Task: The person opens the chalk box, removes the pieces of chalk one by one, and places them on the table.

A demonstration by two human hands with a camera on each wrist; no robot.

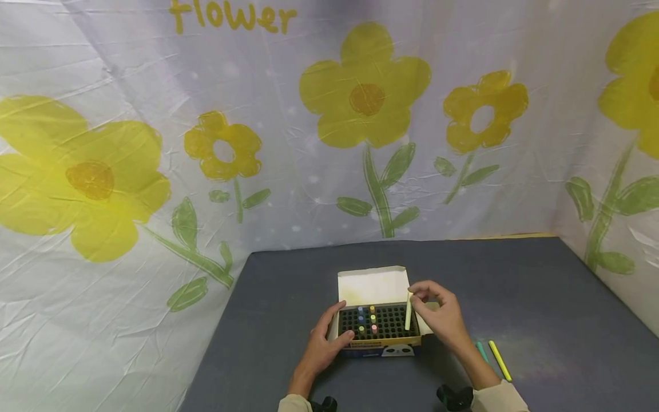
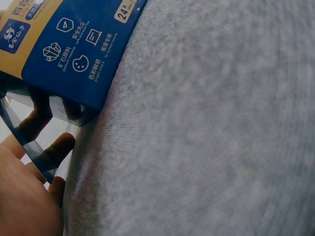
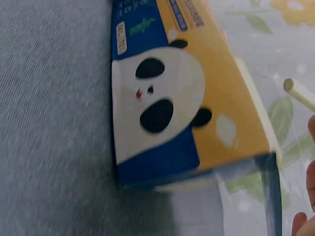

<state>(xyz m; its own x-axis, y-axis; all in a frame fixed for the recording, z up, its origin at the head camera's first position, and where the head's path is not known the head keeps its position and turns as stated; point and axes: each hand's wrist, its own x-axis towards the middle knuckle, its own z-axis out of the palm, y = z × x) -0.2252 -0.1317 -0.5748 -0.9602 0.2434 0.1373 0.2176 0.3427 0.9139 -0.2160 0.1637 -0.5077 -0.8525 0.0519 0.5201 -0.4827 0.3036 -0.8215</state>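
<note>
An open chalk box [image 1: 381,345], blue and yellow with a panda face on its front, stands on the table with a black holed insert [image 1: 392,320]. Several coloured chalk ends [image 1: 374,328] show in the holes left of the middle. My left hand [image 1: 324,346] holds the box's left end, thumb on the front edge and fingers along the side. In my right hand [image 1: 444,317], thumb and fingers pinch the top of a pale yellow chalk stick [image 1: 408,315]. It points down, nearly upright, over the insert's right part; whether its tip is in a hole, I cannot tell.
The white lid [image 1: 373,287] stands raised at the back of the box. On the dark table [image 1: 278,320], a green chalk stick [image 1: 481,351] and a yellow chalk stick [image 1: 500,360] lie beside my right forearm. A flower-printed cloth [image 1: 288,189] hangs behind.
</note>
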